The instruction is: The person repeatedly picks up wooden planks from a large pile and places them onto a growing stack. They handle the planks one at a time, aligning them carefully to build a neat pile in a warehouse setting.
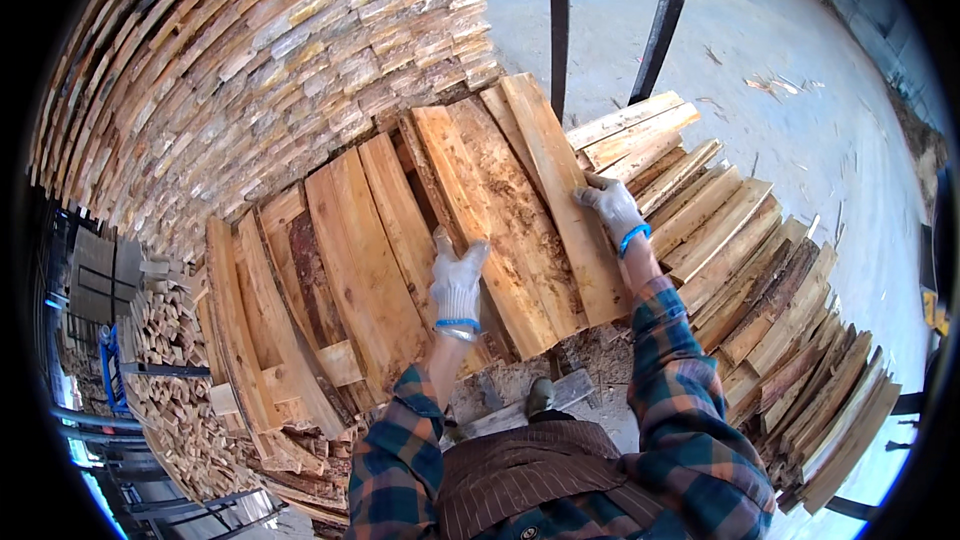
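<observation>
My left hand (458, 285), in a white knit glove with a blue cuff, grips the left edge of a pale wooden board (480, 220). Its fingertips are partly hidden at that edge. My right hand (612, 210), gloved the same way, is closed on the right edge of another long board (563, 180). Between these two lies a rough, brownish board (515, 210). All three rest side by side, tilted slightly, on top of a stack. To the left of my left hand, more flat boards (355, 250) lie in the same direction with dark gaps between some.
A tall wall of stacked boards (330, 50) rises behind. To the right runs a long row of rough slabs (740, 230). Dark metal posts (560, 30) stand beyond, on grey floor (800, 140) with wood scraps. Cut pieces (170, 330) are heaped at left. A plank (570, 390) lies by my feet.
</observation>
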A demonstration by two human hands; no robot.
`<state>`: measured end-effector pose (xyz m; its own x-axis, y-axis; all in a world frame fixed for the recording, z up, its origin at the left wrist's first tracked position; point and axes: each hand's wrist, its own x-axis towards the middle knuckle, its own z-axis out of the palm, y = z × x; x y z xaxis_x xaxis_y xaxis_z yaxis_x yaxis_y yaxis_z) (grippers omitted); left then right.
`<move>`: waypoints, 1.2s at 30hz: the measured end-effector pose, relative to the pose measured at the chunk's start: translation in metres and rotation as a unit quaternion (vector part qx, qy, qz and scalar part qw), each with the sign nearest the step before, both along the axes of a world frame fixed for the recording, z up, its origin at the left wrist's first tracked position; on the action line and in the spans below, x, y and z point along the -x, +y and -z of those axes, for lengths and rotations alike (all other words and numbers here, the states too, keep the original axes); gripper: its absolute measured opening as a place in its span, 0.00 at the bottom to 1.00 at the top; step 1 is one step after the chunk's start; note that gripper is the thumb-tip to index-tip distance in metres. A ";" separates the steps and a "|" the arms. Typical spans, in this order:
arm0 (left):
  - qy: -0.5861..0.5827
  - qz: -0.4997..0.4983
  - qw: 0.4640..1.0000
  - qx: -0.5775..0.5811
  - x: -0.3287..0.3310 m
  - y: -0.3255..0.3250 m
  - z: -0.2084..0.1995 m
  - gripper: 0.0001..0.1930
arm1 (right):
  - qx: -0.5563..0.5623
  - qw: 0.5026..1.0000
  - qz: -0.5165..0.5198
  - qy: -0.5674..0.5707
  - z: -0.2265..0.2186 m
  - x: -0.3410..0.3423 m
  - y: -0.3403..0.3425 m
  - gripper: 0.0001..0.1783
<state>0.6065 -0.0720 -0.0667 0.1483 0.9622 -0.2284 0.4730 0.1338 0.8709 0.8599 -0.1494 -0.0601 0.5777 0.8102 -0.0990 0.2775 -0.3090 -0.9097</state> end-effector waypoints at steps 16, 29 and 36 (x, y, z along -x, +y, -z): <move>0.364 0.101 0.877 -0.298 0.084 0.041 0.016 0.35 | 0.087 0.992 -0.083 -0.045 0.007 0.019 0.041 0.39; 0.316 0.109 0.891 -0.308 0.093 0.041 0.015 0.28 | 0.212 0.940 -0.104 -0.247 -0.042 0.047 0.047 0.50; 0.358 0.117 0.861 -0.341 0.091 0.045 0.020 0.28 | 0.177 0.960 -0.072 -0.202 -0.019 -0.007 0.032 0.50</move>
<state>0.5155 -0.0272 -0.0862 0.4124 0.8718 0.2645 0.8663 -0.4651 0.1823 0.8669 -0.1179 -0.0406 0.5119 0.8413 -0.1739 0.6491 -0.5114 -0.5631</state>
